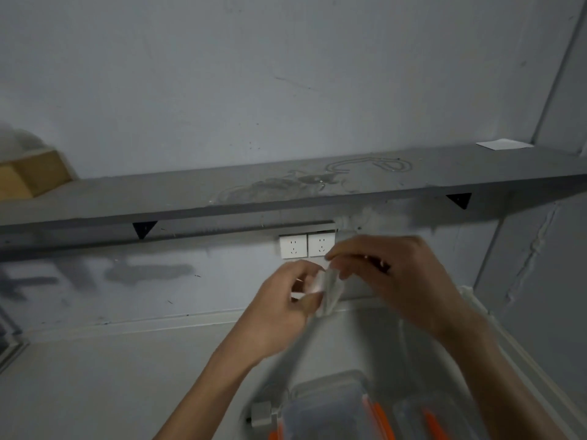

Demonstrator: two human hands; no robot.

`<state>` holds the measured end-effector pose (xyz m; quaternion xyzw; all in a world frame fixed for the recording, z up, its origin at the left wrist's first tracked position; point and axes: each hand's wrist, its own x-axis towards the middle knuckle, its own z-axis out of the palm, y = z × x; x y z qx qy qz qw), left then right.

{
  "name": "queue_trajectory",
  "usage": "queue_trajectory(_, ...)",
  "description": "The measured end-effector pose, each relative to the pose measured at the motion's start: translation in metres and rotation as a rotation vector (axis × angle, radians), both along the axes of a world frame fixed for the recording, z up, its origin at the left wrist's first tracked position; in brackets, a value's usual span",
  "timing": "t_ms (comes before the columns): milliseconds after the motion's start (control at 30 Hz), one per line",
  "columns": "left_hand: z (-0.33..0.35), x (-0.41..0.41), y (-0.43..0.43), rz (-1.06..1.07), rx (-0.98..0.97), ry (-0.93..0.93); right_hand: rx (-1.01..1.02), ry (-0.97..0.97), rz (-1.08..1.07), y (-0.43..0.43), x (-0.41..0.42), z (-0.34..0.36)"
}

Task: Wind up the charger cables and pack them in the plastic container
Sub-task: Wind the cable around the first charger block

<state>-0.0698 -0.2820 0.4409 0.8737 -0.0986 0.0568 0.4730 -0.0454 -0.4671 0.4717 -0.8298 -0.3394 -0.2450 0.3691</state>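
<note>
A white charger cable (328, 289) is bunched into a small coil between both hands, held up in front of the wall. My left hand (286, 300) pinches the coil from the left. My right hand (387, 277) holds it from the right and above, its fingers curled over the loops. A blurred strand of cable (305, 341) hangs down from the coil toward the bottom of the view. The clear plastic container (330, 404) with orange clips stands on the white table below my hands; its contents are too blurred to tell.
A grey shelf (286, 188) runs across the wall above two white wall sockets (306, 245). A cardboard box (28, 176) sits at the shelf's left end, a white paper (505, 143) at its right end. The white table (111, 376) spreads out below.
</note>
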Motion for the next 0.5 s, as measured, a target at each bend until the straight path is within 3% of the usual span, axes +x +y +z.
queue_trajectory(200,0.035,-0.030,-0.001,-0.122,-0.251,-0.044,0.295,0.264,0.206,0.001,0.026,-0.001)
queue_trajectory(300,0.043,-0.025,-0.003,-0.114,-0.547,0.011,0.399,0.385,0.222,0.014,0.028,-0.025)
queue_trajectory(400,0.042,-0.008,-0.002,-0.016,-0.760,0.032,0.492,0.514,0.227,0.028,0.019,-0.048)
queue_trajectory(500,0.038,0.012,0.002,0.154,-0.778,0.010,0.458,0.624,0.300,0.040,0.002,-0.064)
